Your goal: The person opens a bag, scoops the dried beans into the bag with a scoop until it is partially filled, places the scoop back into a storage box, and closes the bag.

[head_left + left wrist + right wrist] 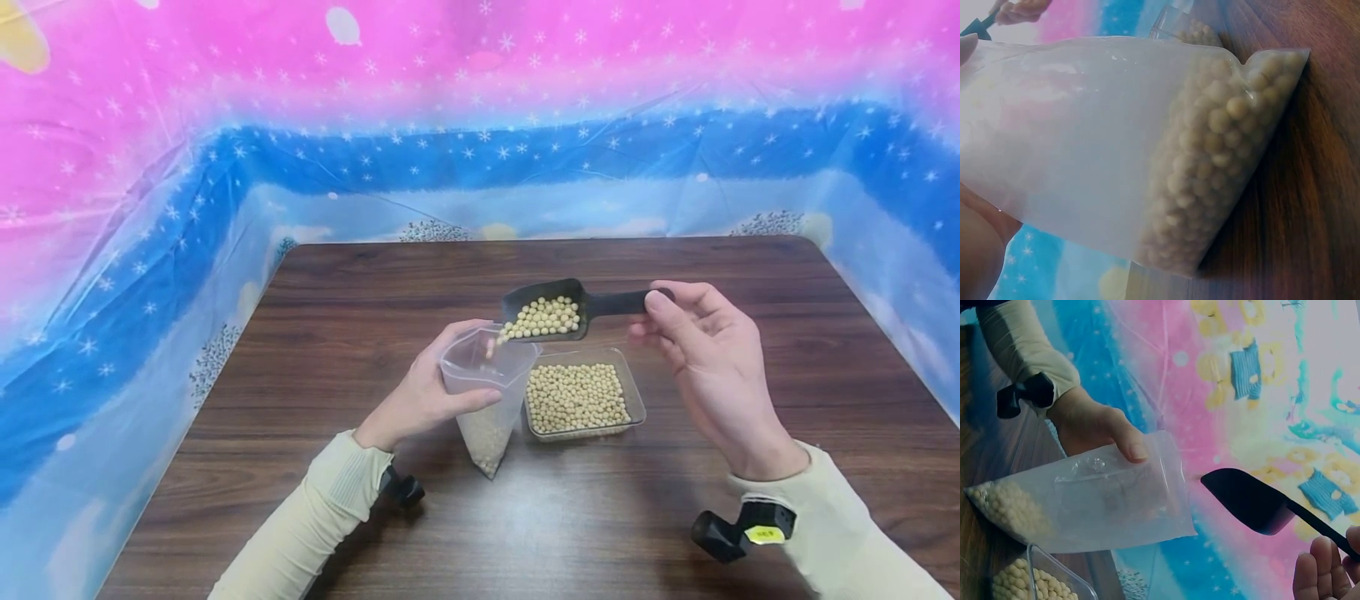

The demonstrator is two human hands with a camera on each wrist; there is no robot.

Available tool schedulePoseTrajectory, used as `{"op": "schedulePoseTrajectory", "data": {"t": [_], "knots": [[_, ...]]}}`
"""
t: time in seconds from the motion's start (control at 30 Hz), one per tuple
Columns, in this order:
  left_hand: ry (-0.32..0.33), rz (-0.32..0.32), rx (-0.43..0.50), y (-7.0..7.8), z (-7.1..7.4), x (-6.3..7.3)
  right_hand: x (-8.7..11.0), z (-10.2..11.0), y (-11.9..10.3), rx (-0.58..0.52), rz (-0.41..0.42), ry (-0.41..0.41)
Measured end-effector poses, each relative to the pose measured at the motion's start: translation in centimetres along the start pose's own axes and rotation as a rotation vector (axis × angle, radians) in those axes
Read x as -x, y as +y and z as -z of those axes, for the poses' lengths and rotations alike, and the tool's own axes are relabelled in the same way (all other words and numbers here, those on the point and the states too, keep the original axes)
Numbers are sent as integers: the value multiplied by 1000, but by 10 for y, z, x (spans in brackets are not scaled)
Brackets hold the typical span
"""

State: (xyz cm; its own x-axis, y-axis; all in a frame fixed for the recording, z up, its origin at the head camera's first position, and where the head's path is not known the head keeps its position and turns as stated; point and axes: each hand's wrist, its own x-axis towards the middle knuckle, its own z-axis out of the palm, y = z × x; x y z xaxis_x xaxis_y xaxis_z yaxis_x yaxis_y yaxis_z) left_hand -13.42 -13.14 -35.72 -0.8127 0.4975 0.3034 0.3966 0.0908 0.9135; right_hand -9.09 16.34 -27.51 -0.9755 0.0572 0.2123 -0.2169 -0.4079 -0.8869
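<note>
Scoop [561,288] lip above bag [508,400] mouth, tub [634,393] beside; table [360,317] edges well apart.

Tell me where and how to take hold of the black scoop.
Pinch the handle near its outer end, coming from the right, where the right hand holds it. It is slim and points away from the open bag. The bowl carries loose beans with its lip at the bag's mouth, so gripping there would likely spill them.
</note>
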Motion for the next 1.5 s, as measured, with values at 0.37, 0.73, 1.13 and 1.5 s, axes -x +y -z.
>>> {"op": "schedulePoseTrajectory", "data": {"t": [0.37,0.73,1.13,1.5], "knots": [[-14,-33,44,0,1,-1,5,-5,-6,275,164,1],[-8,-38,33,-1,1,1,19,-16,-14,554,566,35],[-3,-41,35,-2,1,2,0,45,38,1186,695,-114],[-6,-44,33,-1,1,2,-1,71,51,1083,150,51]]}}
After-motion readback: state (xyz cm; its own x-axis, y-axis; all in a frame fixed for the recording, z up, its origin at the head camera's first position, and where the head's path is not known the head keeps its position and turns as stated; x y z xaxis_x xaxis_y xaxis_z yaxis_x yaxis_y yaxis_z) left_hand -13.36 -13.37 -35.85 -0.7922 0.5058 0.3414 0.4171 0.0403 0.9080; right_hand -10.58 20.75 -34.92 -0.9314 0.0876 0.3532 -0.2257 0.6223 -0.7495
